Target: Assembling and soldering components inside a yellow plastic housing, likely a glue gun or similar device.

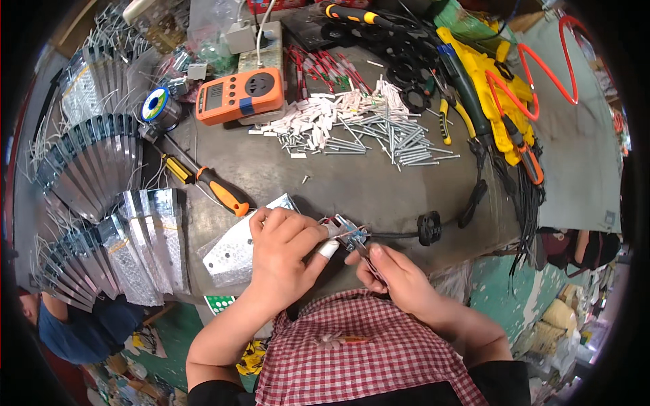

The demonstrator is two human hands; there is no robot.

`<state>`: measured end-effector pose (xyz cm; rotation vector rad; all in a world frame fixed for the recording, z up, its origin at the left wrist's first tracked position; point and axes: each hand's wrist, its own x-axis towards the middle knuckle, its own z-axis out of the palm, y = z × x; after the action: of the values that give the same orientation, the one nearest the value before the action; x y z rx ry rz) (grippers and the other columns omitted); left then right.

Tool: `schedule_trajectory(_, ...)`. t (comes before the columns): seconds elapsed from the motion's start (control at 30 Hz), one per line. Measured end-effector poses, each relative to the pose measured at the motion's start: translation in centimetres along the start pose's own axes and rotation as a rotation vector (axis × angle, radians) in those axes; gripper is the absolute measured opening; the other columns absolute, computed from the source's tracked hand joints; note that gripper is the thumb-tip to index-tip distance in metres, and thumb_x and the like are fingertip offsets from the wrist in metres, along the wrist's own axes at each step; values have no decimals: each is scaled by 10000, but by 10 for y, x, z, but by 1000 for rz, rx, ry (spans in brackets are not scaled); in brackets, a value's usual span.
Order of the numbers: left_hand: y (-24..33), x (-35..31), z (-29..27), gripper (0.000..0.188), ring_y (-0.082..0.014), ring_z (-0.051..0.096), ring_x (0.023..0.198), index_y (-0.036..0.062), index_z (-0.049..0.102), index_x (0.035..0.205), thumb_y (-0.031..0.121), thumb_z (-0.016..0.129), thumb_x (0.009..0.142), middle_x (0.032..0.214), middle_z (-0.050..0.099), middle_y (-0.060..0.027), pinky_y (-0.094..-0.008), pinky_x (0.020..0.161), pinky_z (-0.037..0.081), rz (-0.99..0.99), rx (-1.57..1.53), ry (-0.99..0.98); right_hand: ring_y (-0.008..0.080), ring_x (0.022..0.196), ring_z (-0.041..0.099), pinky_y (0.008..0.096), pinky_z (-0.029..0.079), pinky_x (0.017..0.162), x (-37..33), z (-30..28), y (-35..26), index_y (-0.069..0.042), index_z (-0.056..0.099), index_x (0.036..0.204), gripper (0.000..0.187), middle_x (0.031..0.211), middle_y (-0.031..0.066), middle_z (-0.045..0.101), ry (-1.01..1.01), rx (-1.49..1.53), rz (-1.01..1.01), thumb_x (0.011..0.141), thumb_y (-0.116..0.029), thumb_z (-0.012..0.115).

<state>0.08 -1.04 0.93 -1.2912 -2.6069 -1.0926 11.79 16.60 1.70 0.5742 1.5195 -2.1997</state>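
Note:
Near the table's front edge, my left hand point(288, 247) bends over a perforated metal plate point(233, 260). White wraps cover its thumb and one finger. These fingers close on a small metal part with thin wires point(351, 233). From the right, my right hand point(399, 274) grips a slim dark metal tool point(366, 256), whose tip meets the small part. The tool's exact kind is hidden by my fingers. A black cable point(393, 235) with a round black plug point(429, 229) runs off to the right of the part.
An orange-handled screwdriver point(223, 191) lies left of my hands. Beyond are an orange meter point(240, 95), a solder spool point(161, 108), white ceramic tubes point(318, 118) and long screws point(406, 139). Stacked metal plates point(145, 243) fill the left; yellow-handled pliers point(453, 118) lie right.

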Motion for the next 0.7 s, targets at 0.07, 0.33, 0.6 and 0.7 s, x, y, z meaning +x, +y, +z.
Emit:
schedule_trajectory(0.07,-1,-2,0,254,-206,533,861,114,654,867,115,750,632,869,600,8,-423,870,329,-12,-16,-17,56,612,351,204,312,558,5,6,-3,-9,545,1119,404,714,-28,421,4,17,4,1049,-327,307)
schedule_trajectory(0.33,-3,-2,4,201,-218,521,808,86,645,824,81,742,648,803,562,-10,-404,849,342,44,-113,43,56,588,322,214,285,526,17,21,6,-37,521,976,369,696,-33,407,52,116,-85,1042,-351,338)
schedule_trajectory(0.6,-8,-5,4,189,-211,524,817,95,658,829,83,731,656,806,564,-2,-407,871,339,46,-141,41,40,581,301,198,236,506,16,25,9,-45,525,942,333,674,-46,369,81,184,-65,1025,-346,409)
schedule_trajectory(0.7,-10,-5,5,193,-213,532,828,91,661,832,76,732,654,816,577,-4,-402,872,346,34,-115,55,42,577,304,200,237,500,16,26,13,-43,526,921,322,668,-51,368,108,239,-81,1024,-327,414)
